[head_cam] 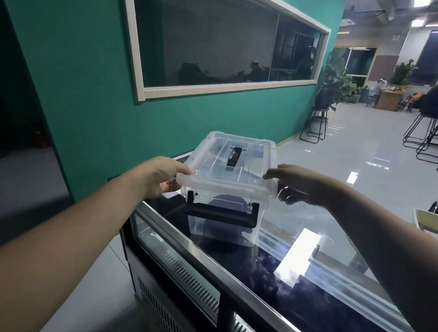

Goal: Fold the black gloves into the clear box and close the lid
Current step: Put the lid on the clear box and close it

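Observation:
A clear plastic box (pixel 256 229) stands on the glass top of a display counter (pixel 341 267). Its translucent lid (pixel 212 165), with a black carry handle (pixel 234 156) on top, sits over the box. My left hand (pixel 163 178) pinches the lid's left edge, thumb on top and fingers underneath. My right hand (pixel 293 186) grips the lid's right edge the same way. The dark folded gloves (pixel 226 205) show through the front wall inside the box. A black latch (pixel 219 214) hangs across the front, swung away from the lid.
The counter has a metal front rim (pixel 205 259) and vents below. A teal wall with a window (pixel 222 43) rises behind the box. A cream tray (pixel 435 227) sits at the right edge. Stools, plants and seated people fill the far right of the room.

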### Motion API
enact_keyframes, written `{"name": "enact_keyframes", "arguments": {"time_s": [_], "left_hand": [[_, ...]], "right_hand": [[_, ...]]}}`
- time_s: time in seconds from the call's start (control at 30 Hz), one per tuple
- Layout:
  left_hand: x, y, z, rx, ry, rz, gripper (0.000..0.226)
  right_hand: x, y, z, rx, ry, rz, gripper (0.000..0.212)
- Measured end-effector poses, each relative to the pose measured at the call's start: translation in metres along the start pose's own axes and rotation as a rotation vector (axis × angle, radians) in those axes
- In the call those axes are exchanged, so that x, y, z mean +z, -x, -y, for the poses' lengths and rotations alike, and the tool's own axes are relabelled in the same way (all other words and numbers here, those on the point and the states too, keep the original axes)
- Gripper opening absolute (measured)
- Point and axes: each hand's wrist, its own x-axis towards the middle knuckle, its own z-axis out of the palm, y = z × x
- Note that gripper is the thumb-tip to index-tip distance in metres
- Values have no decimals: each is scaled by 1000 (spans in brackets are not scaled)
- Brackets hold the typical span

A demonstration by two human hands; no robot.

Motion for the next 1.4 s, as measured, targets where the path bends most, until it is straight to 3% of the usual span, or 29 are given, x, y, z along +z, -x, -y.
{"name": "enact_keyframes", "arguments": {"time_s": [0.17, 0.3, 0.47, 0.6, 0.7, 0.87, 1.0, 1.17, 1.3, 1.4], "left_hand": [[0, -2, -1, 76, -27, -12, 8], [-5, -3, 11, 92, -2, -36, 23], [-2, 14, 57, -93, 224, -21, 57], [20, 40, 88, -188, 467, 183, 69], [40, 52, 92, -153, 556, 229, 53], [53, 56, 91, -104, 554, 150, 20], [35, 48, 91, -84, 589, 82, 19], [-2, 37, 85, -49, 705, 95, 26], [-21, 26, 82, 17, 863, 92, 28], [-20, 22, 77, 89, 856, 138, 28]], "right_hand": [[7, -8, -12, -74, -96, -86, 42], [7, -8, -14, -76, -115, -147, 43], [-4, -25, -17, -67, -149, -223, 50], [-8, -35, -15, -32, -204, -201, 47], [-6, -39, -13, 48, -287, -154, 39], [-2, -39, -13, 97, -486, -135, 34], [9, -21, -15, 124, -612, -45, 26], [42, 17, -11, 149, -745, 88, 35], [79, 39, -1, 101, -842, 70, 34], [106, 42, 4, 95, -892, 53, 39]]}}
